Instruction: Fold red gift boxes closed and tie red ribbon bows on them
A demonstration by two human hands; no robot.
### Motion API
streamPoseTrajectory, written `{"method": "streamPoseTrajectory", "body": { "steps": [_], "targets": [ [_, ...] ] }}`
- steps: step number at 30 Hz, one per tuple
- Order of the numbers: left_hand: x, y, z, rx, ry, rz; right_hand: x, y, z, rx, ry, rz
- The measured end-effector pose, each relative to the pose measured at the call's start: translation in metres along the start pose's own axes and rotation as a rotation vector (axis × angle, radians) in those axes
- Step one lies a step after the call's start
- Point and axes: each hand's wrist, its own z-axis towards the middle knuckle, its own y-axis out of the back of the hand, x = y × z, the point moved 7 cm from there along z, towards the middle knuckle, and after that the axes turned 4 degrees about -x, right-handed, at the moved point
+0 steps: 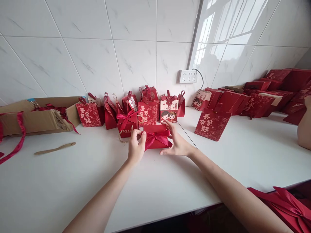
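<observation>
A small red gift box (157, 144) with a satin ribbon bow (155, 137) across its front is on the white table between my hands. My left hand (136, 145) is closed at the box's left side, thumb and finger pinching the left part of the bow. Around the right side curves my right hand (175, 141), thumb low in front and fingers spread above; its contact with the box is partly hidden. Just behind stand a red box with a bow and rope handle (126, 124), a red card-like box with white characters (147, 113) and one with a cartoon couple (169, 111).
At left lies an open cardboard box (41, 121) of red ribbons, with a wooden stick (55, 148) before it. A red flat box (212, 124) leans at right; stacked red boxes (259, 100) line the wall. Red ribboned material (289, 210) sits below the table edge.
</observation>
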Motion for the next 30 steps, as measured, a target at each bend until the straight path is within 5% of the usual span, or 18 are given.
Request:
{"method": "streamPoseTrajectory", "body": {
  "steps": [5,11,19,22,25,28,30],
  "targets": [
    [-0.011,0.006,-0.001,-0.049,-0.127,-0.026,-0.003,-0.001,-0.002,-0.02,0.1,-0.245],
    [-0.065,0.004,-0.024,0.021,-0.756,0.122,0.004,0.013,-0.001,-0.232,0.236,-0.332],
    [-0.069,0.003,-0.029,-0.009,-0.81,0.186,0.014,0.016,-0.002,-0.285,0.272,-0.345],
    [-0.061,0.005,-0.025,-0.008,-0.724,0.13,0.006,0.02,0.0,-0.332,0.145,-0.206],
    [-0.05,0.01,-0.018,-0.043,-0.571,0.041,-0.019,0.027,0.002,-0.414,-0.167,0.172],
    [-0.048,0.005,-0.021,0.006,-0.587,0.08,-0.04,0.015,0.001,-0.324,-0.481,0.685],
    [-0.049,-0.004,-0.025,0.103,-0.646,0.144,-0.04,0.008,0.001,-0.243,-0.544,0.919]
  ]
}}
